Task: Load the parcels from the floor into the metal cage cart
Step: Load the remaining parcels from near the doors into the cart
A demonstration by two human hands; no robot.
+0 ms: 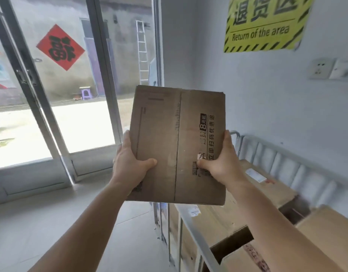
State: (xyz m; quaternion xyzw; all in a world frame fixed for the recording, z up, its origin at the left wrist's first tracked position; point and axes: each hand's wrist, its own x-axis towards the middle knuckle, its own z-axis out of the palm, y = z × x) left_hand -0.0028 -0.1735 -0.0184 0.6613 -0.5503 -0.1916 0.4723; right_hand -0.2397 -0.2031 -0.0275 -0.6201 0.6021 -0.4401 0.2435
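Both hands hold one brown box (169, 138) up at chest height, in the air above the near left corner of the cart (190, 222). The left hand (130, 163) grips the box's left edge, thumb curled over the front face and fingers behind. The right hand (222, 161) grips the right edge the same way, its thumb pressing on the printed black lettering. The cart, at lower right, has metal bars along its sides and already carries several boxes (267, 185), some with white labels. Behind the held box stand glass doors (57, 107) and a white wall with a yellow sign (265, 22).
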